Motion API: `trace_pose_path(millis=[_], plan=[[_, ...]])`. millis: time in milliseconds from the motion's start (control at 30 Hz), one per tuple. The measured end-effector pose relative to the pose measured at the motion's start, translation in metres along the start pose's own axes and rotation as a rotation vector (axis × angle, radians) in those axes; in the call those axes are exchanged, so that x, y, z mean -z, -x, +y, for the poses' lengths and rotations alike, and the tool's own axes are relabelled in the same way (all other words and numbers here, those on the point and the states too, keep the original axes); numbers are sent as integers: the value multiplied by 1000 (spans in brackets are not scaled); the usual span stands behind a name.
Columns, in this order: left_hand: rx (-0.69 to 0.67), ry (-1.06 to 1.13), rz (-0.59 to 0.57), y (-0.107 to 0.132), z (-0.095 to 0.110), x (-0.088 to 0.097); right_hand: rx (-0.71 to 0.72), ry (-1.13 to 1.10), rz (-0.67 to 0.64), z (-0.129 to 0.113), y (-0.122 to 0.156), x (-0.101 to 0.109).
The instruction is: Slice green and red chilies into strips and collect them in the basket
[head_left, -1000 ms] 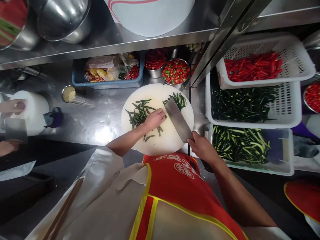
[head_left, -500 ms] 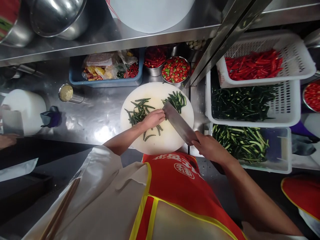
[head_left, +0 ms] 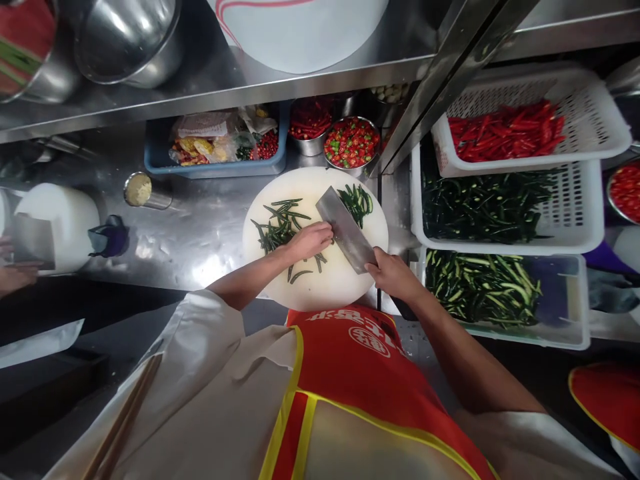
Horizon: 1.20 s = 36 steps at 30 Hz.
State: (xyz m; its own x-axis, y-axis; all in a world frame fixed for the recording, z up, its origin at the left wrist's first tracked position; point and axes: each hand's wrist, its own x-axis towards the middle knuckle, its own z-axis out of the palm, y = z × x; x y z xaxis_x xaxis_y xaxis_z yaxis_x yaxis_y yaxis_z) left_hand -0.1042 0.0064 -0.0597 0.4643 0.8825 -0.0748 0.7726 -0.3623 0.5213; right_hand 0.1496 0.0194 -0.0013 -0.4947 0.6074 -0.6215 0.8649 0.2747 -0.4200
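My right hand [head_left: 394, 272] is wrapped round the handle of a cleaver [head_left: 347, 230], its broad blade slanting over the round white cutting board [head_left: 345, 287]. Beside the blade, my left hand [head_left: 311, 241] has its fingers curled and pressed together on a green chili, most of it hidden under them. Whole green chilies [head_left: 275, 230] lie loose to the left of and below that hand. On the board's upper right, past the blade, sits a pile of cut green chilies [head_left: 359, 204].
At right stand white baskets of red chilies [head_left: 510, 130] and green chilies [head_left: 480, 207], and a clear tub of sliced green ones [head_left: 483, 287]. Behind the board are a bowl of chopped chilies [head_left: 351, 143] and a blue bin [head_left: 215, 167]. Another person's hand [head_left: 17, 277] shows far left.
The cleaver and my right hand have shifted left and slightly up, with the blade now covering part of the cut pile. My left hand has barely moved.
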Motion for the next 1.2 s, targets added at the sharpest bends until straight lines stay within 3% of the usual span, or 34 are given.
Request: trace_pose_path(millis=[100, 200, 300, 400, 533, 733, 833, 967, 1200], plan=[[18, 16, 33, 0, -1, 17, -29, -24, 43, 6, 7, 0], [222, -81, 111, 2, -16, 38, -32, -22, 37, 14, 28, -1], [407, -240, 24, 3, -35, 54, 47, 36, -3, 20, 47, -5], [405, -258, 21, 1, -38, 58, 84, 64, -30, 23, 52, -11], [215, -136, 216, -1, -16, 45, -13, -61, -44, 21, 41, -15], [-33, -91, 35, 8, 7, 5, -74, -15, 14, 8, 27, -13], [-47, -74, 38, 12, 5, -5, -57, 82, 26, 1, 30, -10], [-38, -40, 49, 12, 1, -4, -21, 129, -23, -1, 39, -3], [-39, 30, 100, 11, 0, -7, -24, 100, -115, 14, 59, 11]])
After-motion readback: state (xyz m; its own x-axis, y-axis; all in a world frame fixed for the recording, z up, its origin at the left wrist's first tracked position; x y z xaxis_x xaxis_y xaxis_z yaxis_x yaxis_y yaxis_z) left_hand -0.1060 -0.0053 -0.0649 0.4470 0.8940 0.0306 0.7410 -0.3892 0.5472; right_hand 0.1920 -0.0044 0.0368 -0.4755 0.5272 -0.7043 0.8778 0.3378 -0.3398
